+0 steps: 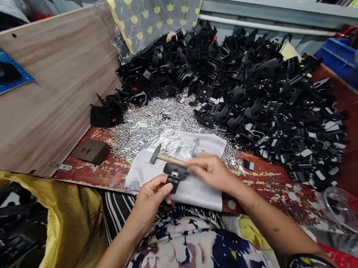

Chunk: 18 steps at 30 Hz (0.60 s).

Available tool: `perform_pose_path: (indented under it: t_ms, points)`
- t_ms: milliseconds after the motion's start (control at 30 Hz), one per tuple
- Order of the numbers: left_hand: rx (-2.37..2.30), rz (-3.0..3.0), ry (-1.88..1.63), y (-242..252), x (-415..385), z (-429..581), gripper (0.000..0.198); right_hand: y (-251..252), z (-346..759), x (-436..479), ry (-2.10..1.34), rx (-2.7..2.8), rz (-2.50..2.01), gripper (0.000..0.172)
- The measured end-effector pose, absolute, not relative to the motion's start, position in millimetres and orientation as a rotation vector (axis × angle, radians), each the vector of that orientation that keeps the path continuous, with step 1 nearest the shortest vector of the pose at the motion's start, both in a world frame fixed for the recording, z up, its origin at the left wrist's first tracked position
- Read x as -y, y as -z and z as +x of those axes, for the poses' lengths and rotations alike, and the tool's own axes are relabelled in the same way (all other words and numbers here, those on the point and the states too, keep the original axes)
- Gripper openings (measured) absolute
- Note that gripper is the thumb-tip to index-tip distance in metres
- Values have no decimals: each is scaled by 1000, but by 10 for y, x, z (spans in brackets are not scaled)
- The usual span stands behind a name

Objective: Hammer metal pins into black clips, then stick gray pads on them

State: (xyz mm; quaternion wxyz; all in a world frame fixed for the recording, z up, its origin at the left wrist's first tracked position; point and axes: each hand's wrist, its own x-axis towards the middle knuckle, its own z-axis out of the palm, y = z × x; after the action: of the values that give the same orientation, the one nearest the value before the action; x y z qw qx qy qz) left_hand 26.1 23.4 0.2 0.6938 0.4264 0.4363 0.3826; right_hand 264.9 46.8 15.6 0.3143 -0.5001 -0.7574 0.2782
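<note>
Between the thumb and fingers of my left hand [155,194] is a small black plastic part [173,182]. My right hand [211,171] is closed around the wooden handle of a hammer [171,160], whose dark metal head points to the far left. Just under the handle lies a larger flat black part [174,170] with a pale hole, close to the piece in my left hand. Beneath both hands a light grey cloth [202,196] covers the table's front edge. Loose metal pins [180,144] are scattered on the cloth's far side.
A heap of black plastic parts [245,86] fills the back and right of the red table [266,184]. Many shiny pins [144,120] lie mid-table. A brown block [91,151] sits left, beside a wooden board [49,89]. A yellow sack [77,233] of black parts stands front left.
</note>
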Motion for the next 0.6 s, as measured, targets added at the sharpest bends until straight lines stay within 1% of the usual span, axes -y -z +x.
perform_pose_path:
  t_ms: [100,167,267,367,500,600]
  points:
    - [-1004,855,-891,19,-225,227,27,-142,2890,-806,-163,2027,-1691,16]
    - [-1011,826,-887,22,-212,217,29,-74,2980,-969,-49,2027,-1832,12]
    - [-1016,802,-861,5,-197,207,33,44,3072,-1091,-140,2045,-1825,12]
    - [-1021,793,-844,-17,-198,194,34,96,3202,-1111,-247,2006,-1715,16]
    - [-1022,785,-808,-19,-219,211,36,17,3286,-1026,-483,1823,-1442,19]
    - [-996,835,-767,-21,-246,286,35,-107,3116,-883,-583,1808,-1225,18]
